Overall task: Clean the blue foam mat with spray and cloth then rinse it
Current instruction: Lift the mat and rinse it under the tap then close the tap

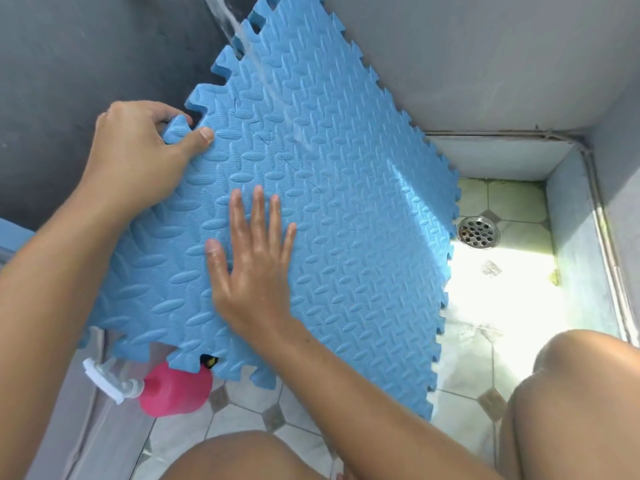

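The blue foam mat (346, 209) with jigsaw edges and a ribbed pattern is held tilted over the tiled floor, its far end leaning toward the grey wall. A stream of water (242, 39) falls from the top of the view onto the mat's upper part and runs down it. My left hand (138, 150) grips the mat's left edge, thumb on top of a jigsaw tab. My right hand (254, 258) lies flat on the mat's middle, fingers straight and wet. A pink spray bottle (173, 389) with a white trigger lies on the floor under the mat's near edge. No cloth is visible.
A round metal floor drain (478, 232) sits to the right of the mat in a wet, sunlit tiled corner. Grey walls (485, 64) close in the back and right. My bare knees (571, 403) are at the bottom right and bottom centre.
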A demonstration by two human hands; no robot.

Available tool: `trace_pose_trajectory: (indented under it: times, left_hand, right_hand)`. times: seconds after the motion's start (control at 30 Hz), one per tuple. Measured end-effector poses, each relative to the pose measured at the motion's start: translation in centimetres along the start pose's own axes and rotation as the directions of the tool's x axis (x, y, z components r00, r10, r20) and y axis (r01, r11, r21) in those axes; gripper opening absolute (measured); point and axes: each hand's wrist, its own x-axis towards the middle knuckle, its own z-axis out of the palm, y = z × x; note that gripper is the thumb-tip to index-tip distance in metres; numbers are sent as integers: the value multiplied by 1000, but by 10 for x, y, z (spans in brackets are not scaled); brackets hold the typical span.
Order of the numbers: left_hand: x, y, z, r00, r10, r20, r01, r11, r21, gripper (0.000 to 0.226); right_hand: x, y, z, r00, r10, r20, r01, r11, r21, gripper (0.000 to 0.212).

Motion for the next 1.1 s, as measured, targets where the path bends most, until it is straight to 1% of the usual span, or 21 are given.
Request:
trace_pose_trajectory:
  times: [0.07, 0.1, 0.13, 0.23, 0.27, 0.3, 0.4, 0.43, 0.53, 0.6, 0.67, 0.7, 0.73, 0.77, 0.8, 0.83, 0.87, 0.9, 1.0, 1.03, 1.1]
  left_hand:
    - [-2, -1, 0, 1000, 10, -6, -10, 1000, -11, 28]
    - [-3, 0, 0, 1000, 16, -9, -16, 1000, -15, 28]
    - [-4, 0, 1, 1000, 21, -11, -21, 1000, -16, 29]
    - [-4, 0, 3, 1000, 28, -7, -28, 999, -17, 29]
    - [-3, 0, 2, 1000, 25, -9, -25, 1000, -18, 29]
    - [-3, -1, 2, 1000, 22, -10, -22, 1000, -21, 29]
    - [-2, -1, 1, 1000, 19, -10, -19, 999, -37, 25]
    - [-2, -1, 0, 1000, 19, -16, -20, 999, -41, 24]
    - [-1, -1, -1, 1000, 19, -18, -19, 999, -40, 24]
    - [-1, -2, -2, 1000, 14, -20, -15, 999, -44, 25]
    - [-1, -3, 0, 1000, 12, -23, -13, 999, -49, 23]
    - [0, -3, 0, 1000, 11, -26, -12, 999, -51, 22]
    - [0, -4, 1, 1000, 9, -30, -10, 999, -50, 21]
    - [0, -5, 2, 999, 8, -34, -10, 999, -47, 20]
    - [0, -5, 3, 999, 9, -35, -10, 999, -46, 20]
    - [1, -5, 3, 999, 8, -35, -10, 999, -48, 21]
    - [1, -5, 4, 999, 7, -33, -9, 999, -48, 22]
    - [2, -5, 4, 1000, 7, -29, -8, 999, -42, 22]
    - [5, -9, 4, 1000, 10, -29, -11, 1000, -24, 24]
    - [7, -10, 5, 999, 8, -34, -9, 1000, -24, 25]
    - [8, -11, 7, 999, -12, -41, 11, 1000, -29, 28]
  right_hand:
    - [-20, 10, 0, 993, -118, 33, 119, 993, -23, 68]
    - [-20, 25, -4, 991, -130, 34, 131, 991, -30, 69]
    - [-15, 44, -9, 995, -95, 30, 96, 995, -41, 70]
    - [21, 93, -30, 986, 169, 5, -169, 985, -16, 70]
    - [39, 97, -37, 977, 213, -4, -213, 977, 14, 68]
    - [58, 93, -41, 979, 203, -8, -203, 978, 40, 66]
    - [125, 56, -47, 999, 42, -8, -41, 996, 84, 61]
    - [151, 43, -49, 1000, 24, 2, -24, 997, 80, 61]
    - [225, 40, -59, 996, 87, 24, -88, 996, 33, 63]
    - [259, 77, -72, 983, 185, 12, -186, 981, 50, 62]
    - [269, 134, -87, 935, 354, -16, -353, 935, 40, 62]
    - [262, 167, -94, 886, 463, -32, -462, 886, 20, 62]
    - [247, 203, -102, 813, 580, -50, -580, 815, 6, 62]
    - [223, 237, -109, 724, 686, -76, -688, 726, 2, 62]
    - [194, 266, -115, 640, 761, -112, -765, 644, 3, 62]
    - [165, 288, -118, 583, 799, -151, -807, 591, 13, 64]
    - [141, 301, -119, 561, 808, -181, -817, 576, 35, 65]
    - [127, 306, -117, 575, 793, -202, -802, 595, 53, 67]
    - [128, 286, -107, 681, 705, -200, -712, 701, 48, 67]
    - [133, 275, -102, 720, 665, -195, -673, 739, 34, 66]
    - [145, 244, -92, 820, 539, -190, -546, 838, 22, 66]
